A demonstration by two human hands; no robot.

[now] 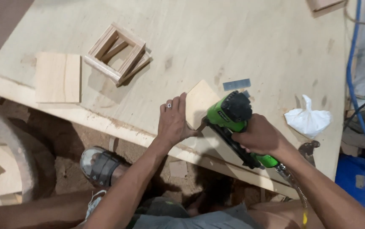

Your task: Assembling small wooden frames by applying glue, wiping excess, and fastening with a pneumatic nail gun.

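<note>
Nearest the camera, below the edge of the plywood worktop (pixel 233 42), one sandalled foot (pixel 99 165) rests on the dirt floor among a few wood offcuts. At the worktop's near edge the two hands meet. One right hand (pixel 260 135) is clenched around the grip of one green and black nail gun (pixel 233 118), whose nose points at the side of one small wooden panel (pixel 199 104). One left hand (pixel 174 121), with a ring on one finger, lies with its fingers pressed flat against that panel — it is steadying the piece on the board, not wrapped around it.

Just beyond the gun lies one grey strip of nails (pixel 236 84), and to the right sits one knotted white plastic bag (pixel 308 118). Farther up the board, to the left, lie one flat square panel (pixel 58 77) and one open wooden box frame (pixel 116 53), apart from each other. At the far right edge — one blue hose (pixel 354 85) runs along the worktop's side.
</note>
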